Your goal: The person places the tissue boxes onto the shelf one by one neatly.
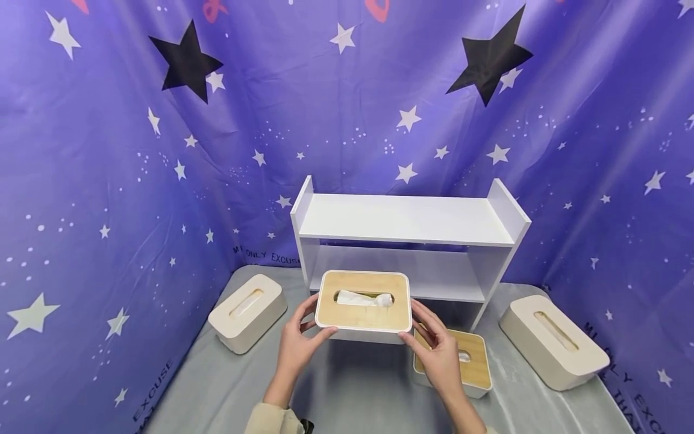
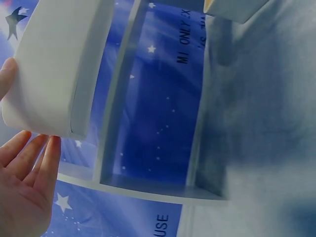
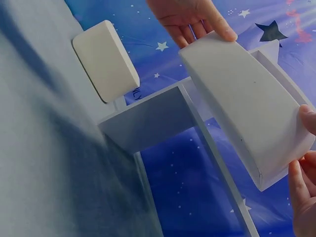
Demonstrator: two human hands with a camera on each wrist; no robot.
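Note:
Both hands hold a white tissue box [image 1: 360, 334] with a wooden lid, raised in front of the white shelf [image 1: 401, 220]. A tissue shows in the lid's slot. My left hand [image 1: 300, 346] grips its left end, thumb at the front edge and fingers along the side. At the opposite end, my right hand [image 1: 438, 352] grips it the same way. From the left wrist view, the box's white side [image 2: 54, 64] hangs above the table, fingertips against its end. A second wooden-lidded tissue box [image 1: 477, 361] stands on the table, partly hidden behind my right hand.
A cream tissue box [image 1: 246, 316] sits on the grey-covered table [image 1: 347, 398] at the left, and another cream tissue box [image 1: 553, 343] at the right. Behind the two-level shelf hangs a purple star-patterned curtain [image 1: 347, 108], which also runs along both sides.

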